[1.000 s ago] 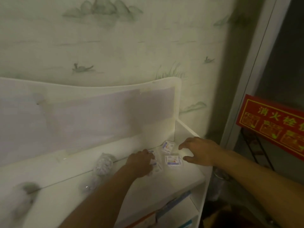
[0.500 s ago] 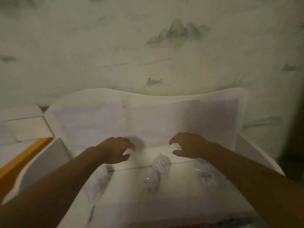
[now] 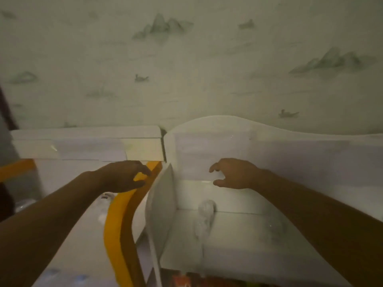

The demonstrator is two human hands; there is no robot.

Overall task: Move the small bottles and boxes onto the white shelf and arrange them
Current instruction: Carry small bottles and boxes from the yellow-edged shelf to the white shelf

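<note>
The white shelf fills the lower right, with a wavy back panel and a side wall on its left. A small clear bottle lies on its top board, blurred. My right hand hovers above the shelf's back left corner, fingers loosely curled and empty. My left hand hangs over the yellow-edged furniture to the left of the shelf, fingers loosely curled, holding nothing. Faint blurred shapes, possibly small boxes, lie further right on the shelf.
A white surface with blurred small items lies left of the yellow edge. A white box-like ledge runs along the wall at the left. Patterned wallpaper covers the wall behind. Coloured items show below the shelf's front edge.
The view has swung left, away from the shelf's right end. Both hands left the small boxes and moved left, the left hand now past the shelf's side wall over the yellow edge.
</note>
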